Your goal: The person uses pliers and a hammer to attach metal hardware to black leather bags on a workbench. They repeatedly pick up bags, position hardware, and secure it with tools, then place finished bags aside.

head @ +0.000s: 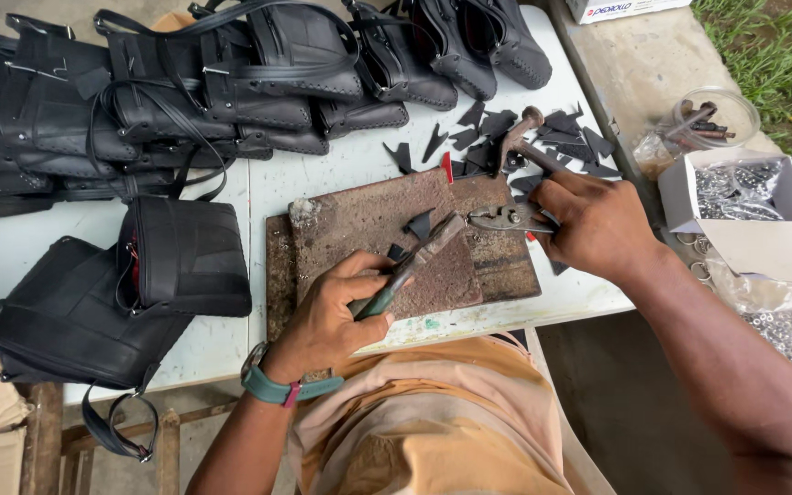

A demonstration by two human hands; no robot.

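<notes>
Gripping green-handled pliers (pixel 405 271), left hand (pixel 327 316), fingers (pixel 368 268) wrapped

Left hand (pixel 336 307) curled tight in a grip, right hand (pixel 593 225) palm-down, fingers bent, forearms angled inward

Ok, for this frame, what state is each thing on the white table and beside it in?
Left hand: gripping green-handled pliers, nose on the rusty metal slab.
Right hand: resting on grey metal pliers.
Wooden-handled hammer: lying among black scraps.
Black leather bag: lying unzipped.
White cardboard box: open, holding metal rings.
</notes>
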